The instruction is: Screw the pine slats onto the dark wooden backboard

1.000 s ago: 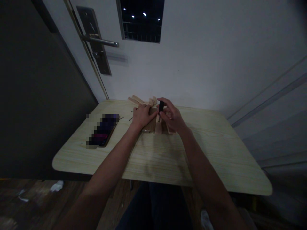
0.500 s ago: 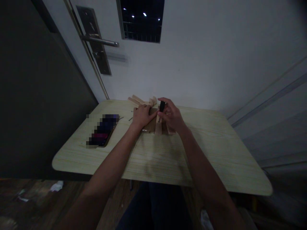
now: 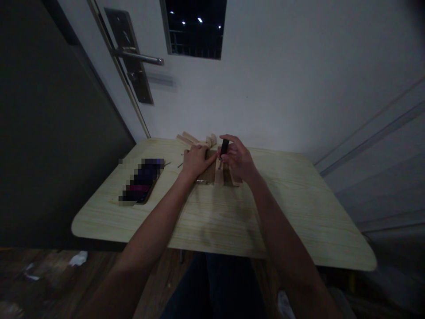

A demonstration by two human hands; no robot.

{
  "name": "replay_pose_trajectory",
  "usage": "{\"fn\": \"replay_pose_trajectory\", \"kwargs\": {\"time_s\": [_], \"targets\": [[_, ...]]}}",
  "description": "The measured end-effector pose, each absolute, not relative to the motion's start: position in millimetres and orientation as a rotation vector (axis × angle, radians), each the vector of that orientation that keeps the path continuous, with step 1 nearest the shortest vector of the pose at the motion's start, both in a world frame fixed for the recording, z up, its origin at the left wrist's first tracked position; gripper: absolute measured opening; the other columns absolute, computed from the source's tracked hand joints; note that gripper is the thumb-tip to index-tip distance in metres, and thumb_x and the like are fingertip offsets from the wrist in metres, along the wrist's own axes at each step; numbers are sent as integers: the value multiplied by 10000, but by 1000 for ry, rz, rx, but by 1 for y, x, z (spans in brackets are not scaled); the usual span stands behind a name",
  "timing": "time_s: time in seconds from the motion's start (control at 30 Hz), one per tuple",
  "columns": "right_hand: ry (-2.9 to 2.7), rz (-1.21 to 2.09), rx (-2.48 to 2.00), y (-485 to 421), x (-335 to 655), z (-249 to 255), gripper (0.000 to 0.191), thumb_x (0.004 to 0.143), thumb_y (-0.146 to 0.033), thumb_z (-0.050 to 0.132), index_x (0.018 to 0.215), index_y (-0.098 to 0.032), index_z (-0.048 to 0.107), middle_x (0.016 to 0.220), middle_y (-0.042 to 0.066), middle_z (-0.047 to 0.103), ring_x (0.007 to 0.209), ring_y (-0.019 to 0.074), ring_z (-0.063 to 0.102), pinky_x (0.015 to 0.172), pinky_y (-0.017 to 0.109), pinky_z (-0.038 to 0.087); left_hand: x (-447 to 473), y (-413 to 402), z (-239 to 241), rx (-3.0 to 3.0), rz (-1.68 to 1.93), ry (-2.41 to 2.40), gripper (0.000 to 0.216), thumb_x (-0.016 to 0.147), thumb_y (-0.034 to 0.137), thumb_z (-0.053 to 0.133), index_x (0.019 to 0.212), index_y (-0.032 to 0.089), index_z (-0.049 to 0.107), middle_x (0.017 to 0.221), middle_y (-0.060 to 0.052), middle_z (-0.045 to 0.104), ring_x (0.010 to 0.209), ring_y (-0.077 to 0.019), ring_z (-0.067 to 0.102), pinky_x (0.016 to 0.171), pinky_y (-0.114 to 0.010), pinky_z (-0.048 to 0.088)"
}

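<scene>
A small wooden assembly (image 3: 219, 176) of pale and brown blocks lies at the far middle of the table (image 3: 219, 217). My left hand (image 3: 196, 161) lies on its left part, fingers curled over the wood, pressing it down. My right hand (image 3: 239, 162) is closed round a small screwdriver with a black handle (image 3: 224, 147), held upright with its tip down on the pale middle block. More pale wooden pieces (image 3: 195, 139) lie just behind the hands.
A phone (image 3: 142, 180) lies on the table's left side, with small screws or nails (image 3: 180, 165) between it and the wood. A door with a metal lever handle (image 3: 137, 56) stands behind the table. The wall is close behind. Scraps lie on the floor at left.
The screwdriver's handle has shifted slightly in my right fingers, and the hand has edged a little to the left. My left hand stays on the wood.
</scene>
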State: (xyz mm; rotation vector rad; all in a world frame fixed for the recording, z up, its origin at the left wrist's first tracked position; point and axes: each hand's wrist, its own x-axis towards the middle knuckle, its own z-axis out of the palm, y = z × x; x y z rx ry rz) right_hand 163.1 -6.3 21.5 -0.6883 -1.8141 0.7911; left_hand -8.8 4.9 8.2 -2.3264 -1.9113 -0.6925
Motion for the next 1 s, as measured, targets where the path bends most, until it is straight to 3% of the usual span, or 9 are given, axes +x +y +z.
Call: {"fn": "replay_pose_trajectory", "kwargs": {"time_s": [0.17, 0.27, 0.47, 0.67, 0.83, 1.0], "targets": [[-1820, 712, -775, -7, 162, 22, 485, 780, -308, 703, 1219, -305, 497, 895, 1, 617, 800, 169, 617, 639, 285, 538, -8, 4, 10, -2322, -666, -1917, 512, 907, 595, 427, 1102, 172, 639, 1115, -143, 666, 1107, -319, 568, 883, -429, 417], [-1815, 725, -808, -9, 162, 23, 508, 787, -333, 696, 1243, -309, 471, 962, 15, 623, 821, 173, 629, 616, 279, 541, -9, 4, 11, -2326, -667, -1921, 504, 906, 589, 438, 1122, 176, 631, 1129, -139, 664, 1120, -318, 564, 888, -430, 417], [-1852, 894, -714, -14, 161, 25, 523, 880, -382, 577, 1353, -301, 368, 1064, 54, 643, 957, 204, 663, 782, 358, 583, -9, 3, 11, -2341, -681, -1908, 499, 903, 592, 437, 1114, 183, 631, 1133, -139, 658, 1111, -321, 567, 895, -449, 412], [-1864, 982, -667, -10, 161, 25, 641, 868, -399, 595, 1432, -313, 302, 975, 24, 661, 877, 199, 692, 872, 432, 576, -9, 1, 13, -2338, -656, -1933, 489, 917, 576, 422, 1097, 173, 633, 1117, -141, 661, 1107, -315, 566, 885, -430, 413], [-1810, 860, -818, -15, 160, 25, 535, 799, -341, 681, 1287, -297, 468, 929, 9, 666, 732, 179, 690, 686, 347, 597, -8, 1, 12, -2320, -672, -1911, 513, 919, 591, 399, 1096, 170, 633, 1103, -139, 665, 1103, -319, 566, 880, -437, 413], [-1748, 755, -909, -17, 156, 22, 582, 758, -328, 726, 1283, -325, 475, 812, -20, 637, 616, 153, 639, 550, 287, 550, -7, -3, 16, -2352, -647, -1923, 511, 915, 590, 408, 1139, 182, 619, 1141, -142, 656, 1123, -314, 555, 893, -428, 408]]}}
